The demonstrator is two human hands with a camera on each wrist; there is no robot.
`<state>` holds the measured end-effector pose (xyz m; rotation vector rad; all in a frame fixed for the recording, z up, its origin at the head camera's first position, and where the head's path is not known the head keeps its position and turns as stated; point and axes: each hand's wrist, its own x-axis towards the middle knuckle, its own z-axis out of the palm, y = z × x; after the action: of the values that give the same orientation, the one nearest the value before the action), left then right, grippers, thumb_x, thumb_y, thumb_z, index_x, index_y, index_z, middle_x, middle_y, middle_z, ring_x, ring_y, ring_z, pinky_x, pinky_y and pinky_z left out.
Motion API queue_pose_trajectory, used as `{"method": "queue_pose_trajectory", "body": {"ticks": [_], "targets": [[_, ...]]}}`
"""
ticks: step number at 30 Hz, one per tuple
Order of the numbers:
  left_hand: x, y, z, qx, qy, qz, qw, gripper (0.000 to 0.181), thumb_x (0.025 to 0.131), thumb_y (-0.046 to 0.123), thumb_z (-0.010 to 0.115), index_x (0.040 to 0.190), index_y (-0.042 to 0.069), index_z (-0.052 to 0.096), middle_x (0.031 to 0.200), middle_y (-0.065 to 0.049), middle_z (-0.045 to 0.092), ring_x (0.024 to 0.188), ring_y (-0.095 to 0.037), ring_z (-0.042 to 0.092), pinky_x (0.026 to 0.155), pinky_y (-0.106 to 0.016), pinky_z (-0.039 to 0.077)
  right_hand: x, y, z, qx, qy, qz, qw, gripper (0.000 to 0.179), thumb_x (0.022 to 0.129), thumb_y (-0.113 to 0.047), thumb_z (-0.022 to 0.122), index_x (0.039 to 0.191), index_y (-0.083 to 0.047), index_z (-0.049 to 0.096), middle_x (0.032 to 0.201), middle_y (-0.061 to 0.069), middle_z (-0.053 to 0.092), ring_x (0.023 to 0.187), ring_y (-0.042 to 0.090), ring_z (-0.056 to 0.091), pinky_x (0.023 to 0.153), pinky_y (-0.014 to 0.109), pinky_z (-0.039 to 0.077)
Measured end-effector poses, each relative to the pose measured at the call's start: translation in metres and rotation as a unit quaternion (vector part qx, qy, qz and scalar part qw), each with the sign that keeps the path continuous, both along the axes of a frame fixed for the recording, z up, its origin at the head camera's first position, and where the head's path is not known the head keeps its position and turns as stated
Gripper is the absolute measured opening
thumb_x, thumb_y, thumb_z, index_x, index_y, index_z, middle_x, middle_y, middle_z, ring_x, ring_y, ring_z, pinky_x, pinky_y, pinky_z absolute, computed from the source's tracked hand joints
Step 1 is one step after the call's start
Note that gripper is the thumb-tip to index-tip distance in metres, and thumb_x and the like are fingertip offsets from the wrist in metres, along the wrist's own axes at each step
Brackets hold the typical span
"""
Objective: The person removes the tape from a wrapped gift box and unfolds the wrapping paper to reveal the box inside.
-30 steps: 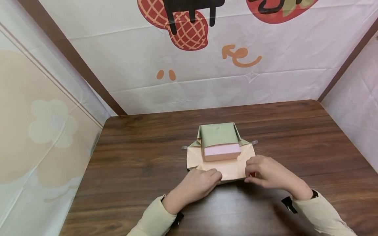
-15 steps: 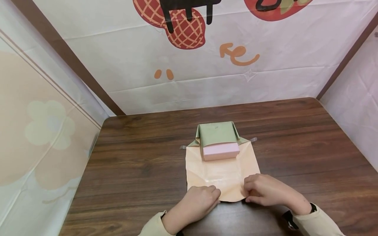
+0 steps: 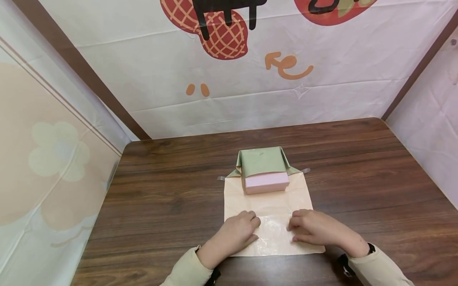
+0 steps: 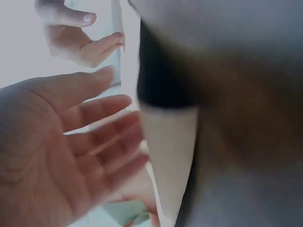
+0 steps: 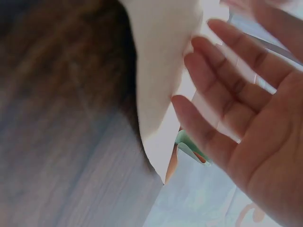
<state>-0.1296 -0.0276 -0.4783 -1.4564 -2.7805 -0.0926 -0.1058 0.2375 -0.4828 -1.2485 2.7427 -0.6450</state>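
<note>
A pink box (image 3: 266, 182) lies on a sheet of wrapping paper (image 3: 272, 202), cream inside and green outside. The paper's green far end (image 3: 264, 161) is folded over the back of the box, leaving its near part bare. My left hand (image 3: 237, 232) rests on the left of the flat near part, fingers loosely bent. Opposite it, my right hand (image 3: 318, 229) has its fingertips at the right part of the sheet. Both wrist views show extended fingers with nothing pinched, the left hand (image 4: 71, 151) and the right hand (image 5: 255, 109) alike.
Short strips of clear tape stick out at the paper's left (image 3: 221, 178) and right (image 3: 306, 170) sides. Dark wood tabletop (image 3: 171, 206) surrounds the sheet. A printed cloth (image 3: 250, 103) hangs behind the table.
The paper's near part, earlier folded up and held at its edge by both hands, has come down flat toward me. Both hands have let go of that edge and now lie on the sheet.
</note>
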Motion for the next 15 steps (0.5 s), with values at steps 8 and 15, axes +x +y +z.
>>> {"method": "queue_pose_trajectory", "body": {"ticks": [8, 15], "targets": [[-0.013, -0.006, 0.000, -0.050, -0.094, 0.070, 0.9919, 0.086, 0.070, 0.045, 0.080, 0.139, 0.008, 0.044, 0.147, -0.016, 0.034, 0.134, -0.038, 0.031, 0.104, -0.054, 0.031, -0.015, -0.008, -0.003, 0.042, 0.012, -0.098, 0.9942, 0.058, 0.064, -0.023, 0.084, 0.114, -0.005, 0.062, 0.119, 0.020, 0.056, 0.109, 0.035, 0.054, 0.090, 0.049, 0.045], [-0.014, -0.008, -0.004, -0.098, -0.131, 0.082, 0.9831, 0.093, 0.078, 0.062, 0.064, 0.150, 0.015, 0.028, 0.157, -0.010, 0.015, 0.142, -0.033, 0.012, 0.109, -0.056, 0.020, -0.017, -0.009, -0.004, 0.093, -0.026, -0.108, 0.9894, 0.080, 0.059, -0.030, 0.085, 0.128, -0.004, 0.056, 0.135, 0.028, 0.043, 0.122, 0.044, 0.042, 0.095, 0.059, 0.036]]}}
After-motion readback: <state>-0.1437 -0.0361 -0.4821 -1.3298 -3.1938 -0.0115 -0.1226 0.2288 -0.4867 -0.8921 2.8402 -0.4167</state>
